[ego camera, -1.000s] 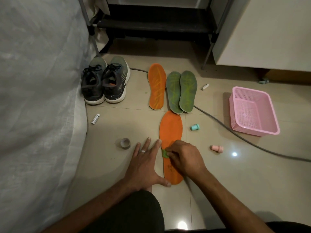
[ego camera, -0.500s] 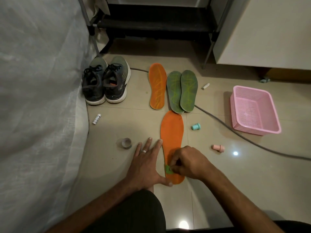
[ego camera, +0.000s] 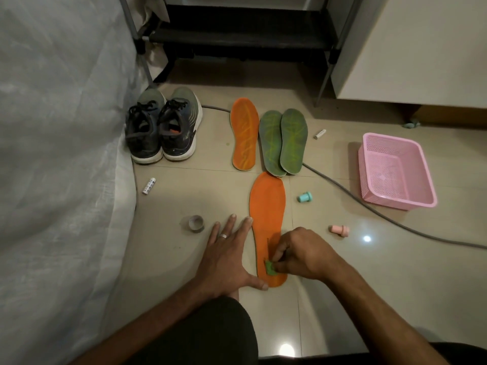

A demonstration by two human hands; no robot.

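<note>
R hand [ego camera: 303, 255] slid green bit [ego camera: 270, 267] twd insole [ego camera: 267, 206] heel.

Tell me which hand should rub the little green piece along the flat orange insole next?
Right. The right hand pinches the small green piece on the near orange foam insole. The left hand lies flat on the tiled floor beside it, thumb at its heel end.

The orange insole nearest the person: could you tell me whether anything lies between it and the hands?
Nothing visible does. The right hand pinches a green piece onto the orange insole near its heel, and the left hand lies flat on the floor beside it, thumb at the heel edge.
</note>
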